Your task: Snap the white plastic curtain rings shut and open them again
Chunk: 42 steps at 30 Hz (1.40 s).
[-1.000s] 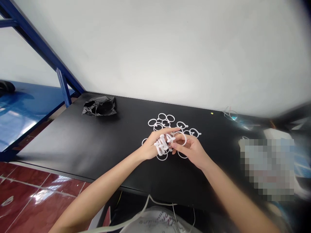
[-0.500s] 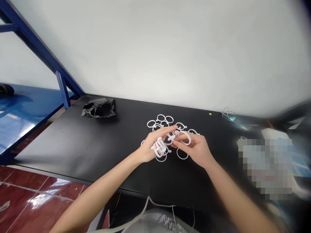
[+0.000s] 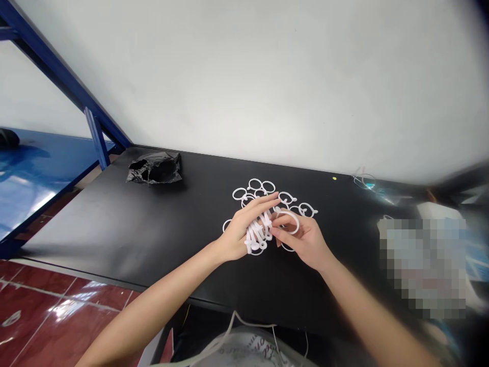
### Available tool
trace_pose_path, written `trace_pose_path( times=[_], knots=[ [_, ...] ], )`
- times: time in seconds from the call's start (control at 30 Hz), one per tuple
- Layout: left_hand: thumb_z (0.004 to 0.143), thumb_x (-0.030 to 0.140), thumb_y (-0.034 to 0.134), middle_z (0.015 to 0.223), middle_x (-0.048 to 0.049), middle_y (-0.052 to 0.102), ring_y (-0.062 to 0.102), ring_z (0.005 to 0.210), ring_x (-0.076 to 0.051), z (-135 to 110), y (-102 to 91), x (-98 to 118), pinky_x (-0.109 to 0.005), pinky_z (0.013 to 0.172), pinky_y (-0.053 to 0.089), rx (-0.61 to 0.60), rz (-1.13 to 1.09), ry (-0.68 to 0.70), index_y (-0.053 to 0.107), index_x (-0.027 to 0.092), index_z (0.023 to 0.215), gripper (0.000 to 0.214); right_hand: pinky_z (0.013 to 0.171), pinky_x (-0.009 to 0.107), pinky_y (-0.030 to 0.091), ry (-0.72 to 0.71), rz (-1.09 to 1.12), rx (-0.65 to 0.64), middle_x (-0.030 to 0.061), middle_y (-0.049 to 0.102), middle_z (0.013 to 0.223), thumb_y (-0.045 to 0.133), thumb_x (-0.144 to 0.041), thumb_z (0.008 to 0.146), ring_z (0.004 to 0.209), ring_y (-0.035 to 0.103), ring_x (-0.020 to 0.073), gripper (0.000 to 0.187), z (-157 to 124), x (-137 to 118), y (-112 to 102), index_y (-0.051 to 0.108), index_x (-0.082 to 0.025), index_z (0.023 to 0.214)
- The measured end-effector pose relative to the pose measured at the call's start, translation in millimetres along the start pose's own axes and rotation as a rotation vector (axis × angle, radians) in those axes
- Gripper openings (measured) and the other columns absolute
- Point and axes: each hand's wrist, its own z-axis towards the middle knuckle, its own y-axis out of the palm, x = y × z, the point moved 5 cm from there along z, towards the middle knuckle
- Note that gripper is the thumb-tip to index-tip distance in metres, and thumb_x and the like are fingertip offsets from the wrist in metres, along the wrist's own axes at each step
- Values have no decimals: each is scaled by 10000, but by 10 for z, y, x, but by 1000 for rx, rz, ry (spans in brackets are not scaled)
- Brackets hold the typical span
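Note:
Several white plastic curtain rings [image 3: 256,236], each with a small tab, are bunched at my left hand [image 3: 237,227], looped around its fingers, which point forward and to the right. My right hand [image 3: 305,240] pinches a single white curtain ring [image 3: 293,220] between thumb and fingers, right beside the bunch. Its tab is close to the left fingertips; whether it touches them I cannot tell. Loose white rings [image 3: 255,184] lie on the black table behind and around both hands, some partly hidden by them.
On the black table [image 3: 183,229] a crumpled black plastic bag [image 3: 155,168] lies open at the back left. Clear plastic packaging [image 3: 364,181] and a blurred-out package [image 3: 424,265] are on the right. A pale wall [image 3: 267,92] stands behind, with a blue metal frame [image 3: 95,132] to the left.
The ring in my right hand has shifted slightly down, and the bunch on my left hand now sits closer together along the fingers. The view has moved slightly.

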Motion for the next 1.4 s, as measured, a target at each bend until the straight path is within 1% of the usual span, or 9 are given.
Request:
trace_pose_path(
  times=[0.13, 0.3, 0.43, 0.6, 0.8, 0.97, 1.07, 1.23, 1.4],
  knots=[
    [879, 307, 618, 1283, -136, 599, 602, 1144, -288, 14, 23, -52, -448, 972, 491, -45, -159, -120, 497, 223, 1387, 528, 534, 262, 574, -60, -95, -8, 54, 641, 957, 657, -345, 869, 660, 620, 133, 151, -5, -43, -4, 736, -217, 859],
    [951, 320, 520, 1368, -139, 555, 528, 1265, -300, 32, 51, -92, -471, 1057, 429, -24, -248, -172, 589, 189, 1287, 368, 550, 287, 564, -121, -191, 138, 82, 642, 1094, 429, -413, 988, 771, 644, 174, 371, -22, -87, -58, 732, -214, 909],
    [977, 313, 469, 1239, -126, 635, 586, 1178, -256, 15, 67, -155, -422, 1036, 441, 4, -224, -236, 644, 161, 1161, 296, 883, 446, 538, -336, -483, 240, 94, 542, 1341, 337, -338, 1015, 1157, 569, 274, 371, -97, -140, -51, 691, -228, 999],
    [797, 215, 708, 1071, -92, 659, 656, 974, -222, -15, 92, -215, -363, 889, 515, -46, -439, -260, 593, 151, 1125, 353, 1020, 550, 428, -542, -769, 100, 143, 423, 1457, 414, -219, 971, 1310, 451, 319, 325, -145, -161, 55, 564, -216, 1259],
    [772, 213, 715, 977, -55, 647, 662, 846, -183, -21, 102, -225, -287, 727, 526, -96, -518, -306, 488, 201, 1223, 505, 1028, 566, 429, -555, -628, 52, 139, 447, 1446, 507, -261, 924, 1296, 475, 342, 255, -149, -224, 62, 623, -220, 1146],
    [825, 235, 679, 1212, -130, 626, 643, 1053, -251, -22, 162, -145, -357, 878, 521, -181, -465, -284, 580, 169, 1185, 378, 1004, 505, 484, -470, -428, 137, 86, 568, 1330, 527, -182, 921, 1210, 560, 289, 160, -178, -184, 58, 678, -234, 935],
    [841, 240, 663, 1198, -135, 653, 647, 1063, -265, -24, 174, -102, -364, 880, 526, -205, -452, -295, 618, 147, 1156, 332, 957, 489, 517, -441, -388, 139, 91, 591, 1286, 552, -151, 901, 1165, 584, 280, 151, -197, -156, 93, 676, -232, 930],
    [840, 253, 653, 1156, -118, 688, 647, 1087, -273, -22, 137, -56, -399, 955, 501, -204, -416, -288, 653, 150, 1153, 330, 808, 432, 541, -571, -381, 275, 82, 627, 1024, 642, -145, 829, 963, 615, 247, 159, -230, -255, 2, 679, -230, 957],
    [859, 278, 638, 1280, -119, 629, 576, 1215, -282, -34, 166, -108, -433, 1033, 457, -234, -526, -307, 614, 203, 1234, 383, 669, 355, 522, -603, -407, 205, 60, 643, 928, 795, -157, 708, 834, 607, 216, 336, -201, -357, -62, 674, -228, 1013]
  ],
)
